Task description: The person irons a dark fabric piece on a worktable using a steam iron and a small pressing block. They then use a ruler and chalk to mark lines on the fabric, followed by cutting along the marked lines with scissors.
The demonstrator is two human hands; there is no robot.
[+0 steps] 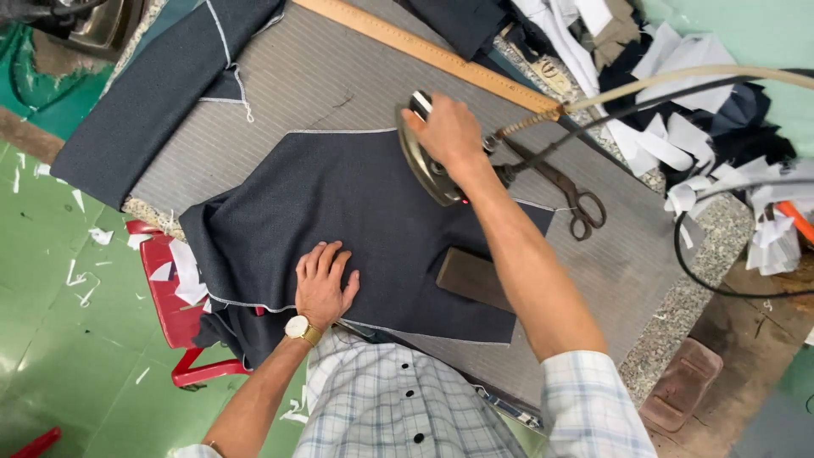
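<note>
A dark navy fabric piece point(339, 203) lies spread on a grey striped pressing table point(322, 80). My right hand point(449, 131) grips the handle of a metal iron point(421, 163) resting on the fabric's far right edge. My left hand point(325, 284), with a watch on its wrist, lies flat, fingers spread, on the near part of the fabric. A dark wooden block point(473, 278) sits on the fabric beside my right forearm.
Scissors point(568, 191) and a long wooden ruler point(424, 49) lie past the iron. Another navy piece point(161, 89) hangs off the table's left. Fabric scraps point(678, 110) pile up at right, with cables point(704, 271). A red stool point(174, 305) stands on the green floor.
</note>
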